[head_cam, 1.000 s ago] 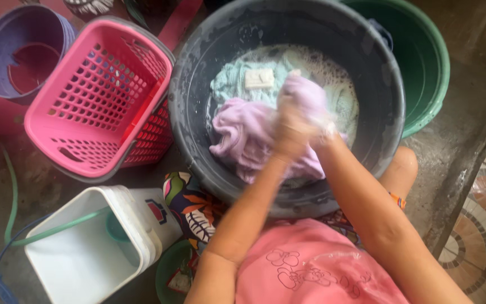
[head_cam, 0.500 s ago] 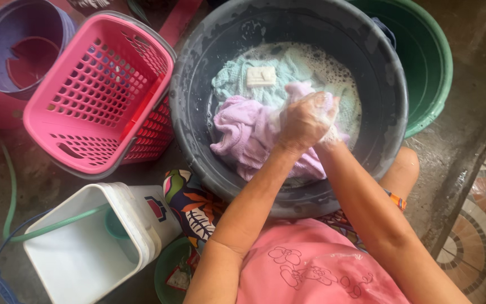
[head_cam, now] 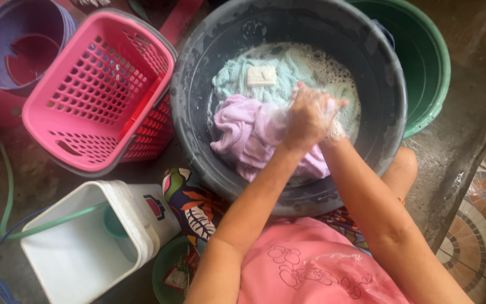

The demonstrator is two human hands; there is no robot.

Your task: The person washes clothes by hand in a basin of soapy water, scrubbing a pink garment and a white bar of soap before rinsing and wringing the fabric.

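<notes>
Lilac garment [head_cam: 248, 135] in grey basin [head_cam: 198, 101], soapy left hand [head_cam: 306, 119] and right hand [head_cam: 336, 130] clenched together on it; risk, judged: suds loosening grip, soap bar [head_cam: 261, 75] sliding into water.

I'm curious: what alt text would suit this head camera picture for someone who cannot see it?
Two soapy hands, left hand and right hand, scrub a lilac garment in a dark wash basin of sudsy water, where a soap bar lies on pale blue cloth. A pink basket stands beside it.
</notes>
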